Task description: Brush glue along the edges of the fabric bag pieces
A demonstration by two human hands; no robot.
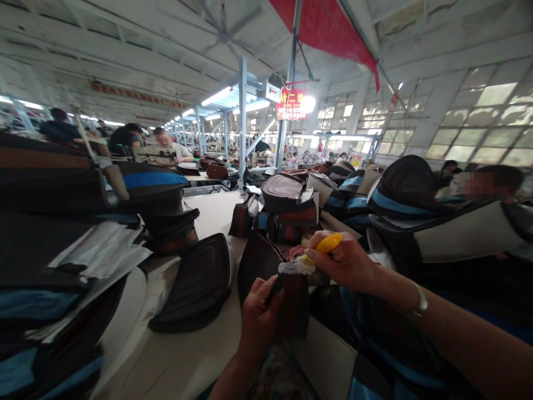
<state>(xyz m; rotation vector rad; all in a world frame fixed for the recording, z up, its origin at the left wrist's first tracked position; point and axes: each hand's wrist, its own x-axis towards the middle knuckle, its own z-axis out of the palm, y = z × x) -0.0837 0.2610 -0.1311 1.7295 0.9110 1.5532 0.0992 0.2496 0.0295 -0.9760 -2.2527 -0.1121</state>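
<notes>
My right hand is closed around the yellow handle of a brush. Its pale, matted head points left, close to the edge of a black and brown stitched leather-like piece. Below that, my left hand pinches a dark edge between thumb and fingers; this edge seems to belong to the same piece. Whether the bristles touch the edge, I cannot tell. Left of my hands lies a curved black padded piece with a stitched outline. Behind the brush sits a small reddish bundle, partly hidden.
Stacked black pieces with blue bands stand on the left of the pale table. More piles crowd the right side. Small black and brown pieces stand ahead. Several people work farther back, one person at right.
</notes>
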